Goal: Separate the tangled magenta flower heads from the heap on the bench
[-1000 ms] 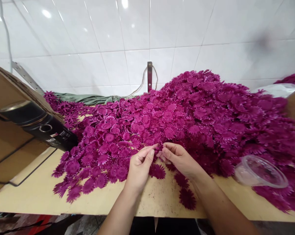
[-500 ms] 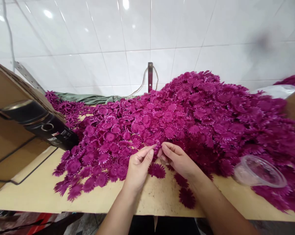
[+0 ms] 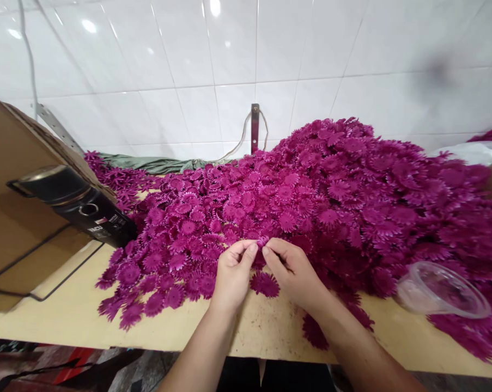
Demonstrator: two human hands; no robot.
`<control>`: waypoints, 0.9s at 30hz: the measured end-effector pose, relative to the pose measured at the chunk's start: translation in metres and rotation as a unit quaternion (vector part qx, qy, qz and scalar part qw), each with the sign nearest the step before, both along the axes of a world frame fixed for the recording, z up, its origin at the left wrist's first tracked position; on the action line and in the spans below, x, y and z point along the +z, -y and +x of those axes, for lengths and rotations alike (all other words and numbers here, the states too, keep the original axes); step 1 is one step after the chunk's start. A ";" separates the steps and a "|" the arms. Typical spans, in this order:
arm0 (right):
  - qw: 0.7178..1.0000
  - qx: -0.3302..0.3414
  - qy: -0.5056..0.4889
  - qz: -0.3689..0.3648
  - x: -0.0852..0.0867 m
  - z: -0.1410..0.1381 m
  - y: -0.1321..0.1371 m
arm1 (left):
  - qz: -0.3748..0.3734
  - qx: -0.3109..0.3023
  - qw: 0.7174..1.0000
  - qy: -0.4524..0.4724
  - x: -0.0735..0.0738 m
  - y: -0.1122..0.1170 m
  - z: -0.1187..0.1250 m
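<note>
Flower point(image 3: 262, 240): purple, between both hands, at the near side of the pile point(image 3: 286, 190)
Left hand point(image 3: 233, 275): thumb and finger pinch the flower's left edge
Right hand point(image 3: 297, 275): pinches its right edge
Tub point(image 3: 413, 296): clear, beyond the right hand
Bottle point(image 3: 72, 204): black, left of the pile

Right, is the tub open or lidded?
Open: the tub shows its mouth facing up with no lid across it. Cannot tell whether it holds anything.

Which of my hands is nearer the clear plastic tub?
Right. Your right hand is left of the clear plastic tub, apart from it; your left hand is farther left.
</note>
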State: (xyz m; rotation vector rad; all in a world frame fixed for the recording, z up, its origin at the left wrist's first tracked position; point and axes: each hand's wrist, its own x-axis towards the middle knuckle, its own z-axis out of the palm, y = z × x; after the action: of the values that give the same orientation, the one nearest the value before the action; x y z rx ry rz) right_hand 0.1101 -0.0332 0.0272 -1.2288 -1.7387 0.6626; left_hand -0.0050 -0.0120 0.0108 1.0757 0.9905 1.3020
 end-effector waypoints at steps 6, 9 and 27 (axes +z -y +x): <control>0.993 0.097 -0.029 0.060 0.008 -0.018 0.009 | -0.072 0.018 0.992 0.098 0.007 -0.007 -0.008; 0.994 0.070 -0.086 -0.008 0.011 -0.013 0.004 | -0.058 -0.031 0.997 0.027 0.015 -0.004 -0.011; 0.952 -0.029 -0.253 -0.173 -0.017 -0.009 -0.004 | 0.108 0.044 0.973 -0.197 0.003 -0.005 -0.001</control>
State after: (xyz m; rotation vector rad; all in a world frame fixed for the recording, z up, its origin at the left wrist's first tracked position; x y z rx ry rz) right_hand 0.1011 -0.0294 0.0104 -1.2000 -1.1863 1.1683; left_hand -0.0062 -0.0074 0.0137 1.5126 1.2204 1.3167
